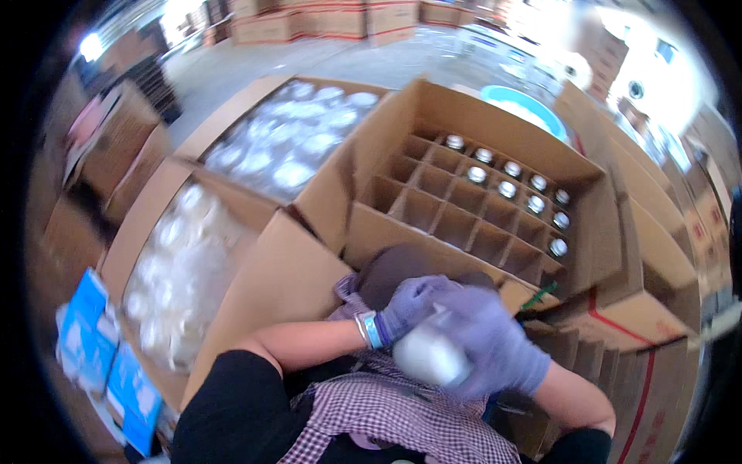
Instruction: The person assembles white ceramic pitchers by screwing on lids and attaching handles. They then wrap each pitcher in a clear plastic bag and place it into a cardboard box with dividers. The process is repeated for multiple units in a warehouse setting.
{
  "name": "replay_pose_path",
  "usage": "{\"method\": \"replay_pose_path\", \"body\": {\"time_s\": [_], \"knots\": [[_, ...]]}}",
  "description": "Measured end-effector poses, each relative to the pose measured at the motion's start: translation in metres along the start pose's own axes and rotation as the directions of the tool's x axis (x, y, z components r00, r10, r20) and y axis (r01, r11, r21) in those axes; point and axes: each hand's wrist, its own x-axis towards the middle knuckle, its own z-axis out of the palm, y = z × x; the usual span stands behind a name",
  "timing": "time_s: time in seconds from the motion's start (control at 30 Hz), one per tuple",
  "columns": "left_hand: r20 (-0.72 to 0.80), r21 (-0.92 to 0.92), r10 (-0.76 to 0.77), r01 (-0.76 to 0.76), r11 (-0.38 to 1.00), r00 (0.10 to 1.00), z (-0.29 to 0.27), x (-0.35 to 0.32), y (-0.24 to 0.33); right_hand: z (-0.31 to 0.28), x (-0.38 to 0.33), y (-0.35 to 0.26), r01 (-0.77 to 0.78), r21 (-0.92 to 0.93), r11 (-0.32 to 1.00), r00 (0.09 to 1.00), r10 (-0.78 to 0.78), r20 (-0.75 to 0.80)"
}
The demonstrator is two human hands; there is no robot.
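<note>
Both my hands wear lilac-grey knit gloves and meet in front of my checked apron. My right hand (495, 336), blurred by motion, is wrapped round a pale, shiny bottle (430, 357) whose rounded end points toward me. My left hand (413, 303) is closed at the bottle's far end; its fingertips are partly hidden behind the right glove. Just beyond my hands stands an open carton (433, 241) with cardboard dividers. Several silver-capped bottles (507, 189) stand upright in its far and right compartments, while the near left ones hold none that I can see.
At left, one open carton (116, 267) holds clear, plastic-wrapped pieces (174, 286), and another (197, 139) holds shiny round-topped containers (294, 131). Blue printed sheets (85, 332) hang at the lower left. Beyond the divided carton is a turquoise basin (533, 108). Cartons (618, 309) crowd the right side.
</note>
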Motion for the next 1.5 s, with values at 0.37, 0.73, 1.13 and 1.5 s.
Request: {"method": "replay_pose_path", "body": {"time_s": [0.37,0.73,1.13,1.5], "knots": [[-0.203,0.256,-0.257,0.305,0.917,0.945,0.022,-0.079,0.043,0.015,-0.004,0.098,-0.523,0.514,0.68,0.839,0.516,0.172],[0.185,-0.116,-0.099,0.122,0.986,0.978,-0.049,-0.071,0.032,-0.04,0.027,0.035,0.044,-0.073,0.996,0.945,-0.018,0.328],[0.235,0.041,0.032,-0.043,0.998,0.972,-0.02,-0.095,0.01,-0.014,-0.004,0.017,0.129,-0.266,0.955,0.939,-0.032,0.342],[0.218,0.755,-0.015,-0.159,0.637,0.976,-0.043,-0.116,0.078,-0.046,0.044,0.085,-0.472,-0.035,0.881,0.782,0.436,0.446]]}}
